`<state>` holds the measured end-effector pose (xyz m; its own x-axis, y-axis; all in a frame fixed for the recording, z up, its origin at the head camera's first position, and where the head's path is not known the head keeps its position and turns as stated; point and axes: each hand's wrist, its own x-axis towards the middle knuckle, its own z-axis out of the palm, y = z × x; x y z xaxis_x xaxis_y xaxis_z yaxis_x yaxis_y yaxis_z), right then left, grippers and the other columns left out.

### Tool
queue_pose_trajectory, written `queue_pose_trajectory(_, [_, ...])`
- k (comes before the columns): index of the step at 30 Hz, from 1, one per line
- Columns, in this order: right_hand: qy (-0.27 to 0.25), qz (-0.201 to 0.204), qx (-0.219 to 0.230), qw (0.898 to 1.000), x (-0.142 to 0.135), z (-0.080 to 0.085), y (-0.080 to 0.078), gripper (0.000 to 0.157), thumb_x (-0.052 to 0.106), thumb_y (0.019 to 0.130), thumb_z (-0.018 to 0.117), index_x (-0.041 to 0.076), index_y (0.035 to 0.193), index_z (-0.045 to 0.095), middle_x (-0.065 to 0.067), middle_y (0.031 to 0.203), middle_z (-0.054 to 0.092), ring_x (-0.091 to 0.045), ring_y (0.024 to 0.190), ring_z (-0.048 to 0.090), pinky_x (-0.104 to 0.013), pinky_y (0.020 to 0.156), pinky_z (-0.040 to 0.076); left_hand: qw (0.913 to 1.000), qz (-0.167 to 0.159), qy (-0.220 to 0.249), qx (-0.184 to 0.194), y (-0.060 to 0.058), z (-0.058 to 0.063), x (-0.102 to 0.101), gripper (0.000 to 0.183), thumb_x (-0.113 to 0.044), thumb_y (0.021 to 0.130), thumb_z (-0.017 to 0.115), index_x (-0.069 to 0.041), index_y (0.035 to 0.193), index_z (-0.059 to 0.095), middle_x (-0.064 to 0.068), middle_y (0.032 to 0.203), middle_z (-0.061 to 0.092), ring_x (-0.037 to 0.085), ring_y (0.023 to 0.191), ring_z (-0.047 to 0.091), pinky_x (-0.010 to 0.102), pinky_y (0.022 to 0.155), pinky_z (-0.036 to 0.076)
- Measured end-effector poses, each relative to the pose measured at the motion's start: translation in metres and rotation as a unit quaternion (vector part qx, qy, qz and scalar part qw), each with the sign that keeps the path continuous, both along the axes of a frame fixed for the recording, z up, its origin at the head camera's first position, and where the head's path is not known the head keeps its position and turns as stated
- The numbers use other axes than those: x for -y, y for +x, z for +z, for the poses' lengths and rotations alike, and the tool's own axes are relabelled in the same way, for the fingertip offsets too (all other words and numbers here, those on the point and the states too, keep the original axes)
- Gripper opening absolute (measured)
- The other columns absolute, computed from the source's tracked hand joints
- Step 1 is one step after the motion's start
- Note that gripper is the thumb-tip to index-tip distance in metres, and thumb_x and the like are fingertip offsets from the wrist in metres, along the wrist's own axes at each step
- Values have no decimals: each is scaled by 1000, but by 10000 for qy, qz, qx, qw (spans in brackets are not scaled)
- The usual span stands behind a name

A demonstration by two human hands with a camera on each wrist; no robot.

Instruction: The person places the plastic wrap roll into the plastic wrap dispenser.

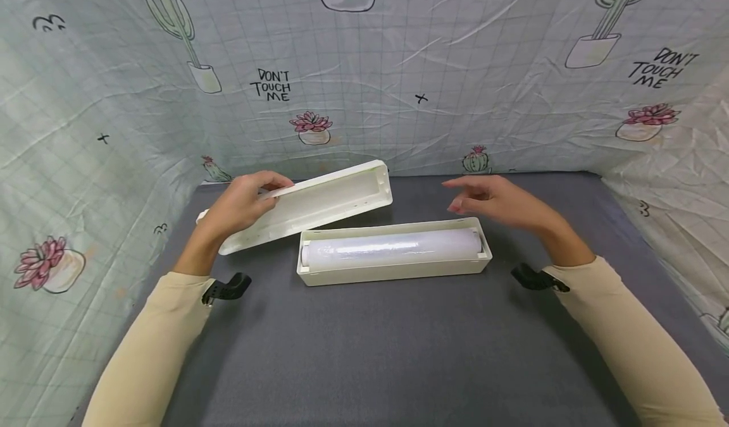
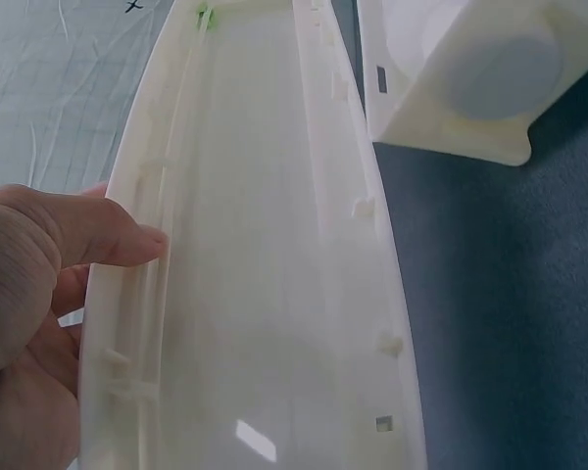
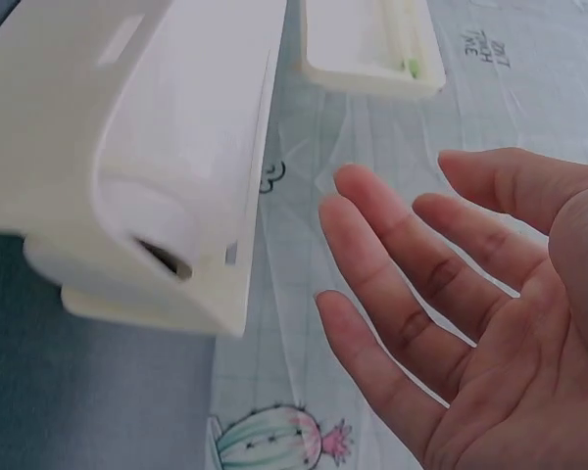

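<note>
A long white lid (image 1: pixel 319 202), hollow side showing, slants behind a cream box at the left. My left hand (image 1: pixel 243 200) pinches the lid's far long edge; in the left wrist view the thumb (image 2: pixel 127 235) lies over the inside of that rim. On the table sits the cream box (image 1: pixel 393 272), its top uncovered, with a shiny roll of clear film (image 1: pixel 393 248) lying lengthwise inside. Past the box's right end, my right hand (image 1: pixel 495 199) hovers holding nothing, and its fingers (image 3: pixel 402 284) are loosely spread beside the box in the right wrist view.
A dark grey cloth (image 1: pixel 364 351) covers the table. Behind and at both sides hangs a pale curtain (image 1: pixel 364 98) printed with cacti and lettering. Dark straps (image 1: pixel 228 288) are worn on both sleeves.
</note>
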<state>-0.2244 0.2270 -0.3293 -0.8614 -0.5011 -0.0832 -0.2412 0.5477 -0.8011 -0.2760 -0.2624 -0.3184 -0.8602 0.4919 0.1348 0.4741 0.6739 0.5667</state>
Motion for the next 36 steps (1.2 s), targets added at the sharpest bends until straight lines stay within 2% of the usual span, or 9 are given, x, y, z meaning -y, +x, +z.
queue_pose_trajectory(3, [-101,-37,38,9999,6,0,-4,46,14,106,54,12,152,47,-8,115,73,-16,103,70,-50,97,52,9999,-92,19,-82,-2,2,-6,32,6,94,57,-6,121,71,10,121,70,28,114,62,47,93,46])
queue_pose_trajectory(7, [-231,-90,-14,9997,14,1,-7,46,12,106,53,12,152,47,-7,114,74,-17,102,70,-49,99,50,9998,-173,40,-107,-5,4,-14,33,7,94,58,-5,122,70,11,121,70,28,116,63,47,96,47])
queue_pose_trajectory(12, [-565,43,-33,9984,22,3,-13,47,11,107,51,11,154,44,-11,115,73,-20,103,70,-50,101,49,9997,-235,13,-66,-9,11,-26,34,8,93,59,-6,123,70,11,122,70,28,116,63,48,96,48])
queue_pose_trajectory(17, [-876,9,151,9960,30,4,-19,50,14,107,51,15,156,41,-13,118,72,-27,108,70,-50,102,49,9990,-407,60,-190,-10,18,-40,35,10,92,59,-5,122,71,11,122,70,28,115,63,48,97,47])
queue_pose_trajectory(21, [-1151,-128,328,9927,35,5,-24,53,15,108,50,18,159,35,-18,122,71,-36,110,70,-43,99,53,9979,-577,135,-260,-10,23,-51,35,11,91,60,-4,121,71,10,121,70,27,113,63,46,97,48])
queue_pose_trajectory(24, [-1327,-279,449,9897,38,6,-25,56,14,107,50,18,160,32,-20,123,71,-36,107,71,-42,97,54,9971,-686,184,-284,-10,23,-57,35,11,91,59,-4,121,70,11,122,70,27,113,63,46,97,47])
queue_pose_trajectory(29, [-1449,-605,739,9848,39,6,-26,60,20,106,56,18,160,32,-19,116,73,-29,98,75,-50,109,43,9962,-765,184,-376,-11,22,-66,37,12,90,59,-4,121,71,10,122,70,26,115,62,45,97,48])
queue_pose_trajectory(33, [-1531,-756,889,9813,38,5,-27,63,26,105,59,18,160,31,-19,109,75,-35,93,75,-55,114,35,9949,-848,171,-517,-10,23,-72,38,13,89,59,-5,120,71,10,122,70,27,116,63,45,98,48])
queue_pose_trajectory(36, [-1562,-813,981,9795,37,5,-28,66,29,105,59,14,161,29,-19,103,76,-37,90,75,-55,116,32,9929,-977,191,-652,-9,25,-76,38,14,89,58,-4,120,70,11,122,70,28,116,63,46,98,48])
